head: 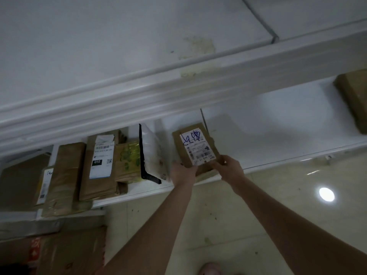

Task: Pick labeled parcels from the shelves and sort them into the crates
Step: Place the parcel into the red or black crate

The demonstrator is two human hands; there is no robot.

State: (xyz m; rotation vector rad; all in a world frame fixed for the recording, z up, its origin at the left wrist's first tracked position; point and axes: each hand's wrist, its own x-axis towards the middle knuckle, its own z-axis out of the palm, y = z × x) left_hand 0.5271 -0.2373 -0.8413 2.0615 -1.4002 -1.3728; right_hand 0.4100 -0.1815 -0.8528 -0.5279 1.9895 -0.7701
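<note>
The left hand point(181, 172) and right hand point(228, 167) grip the near corners of the labelled parcel point(195, 144) at the shelf point(278, 126) edge, its long axis pointing away from them, both equally near

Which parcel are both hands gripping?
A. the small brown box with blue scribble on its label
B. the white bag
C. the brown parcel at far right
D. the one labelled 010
A: the left hand and right hand both grip the near end of the small brown box, blue scribble on its label.
</note>
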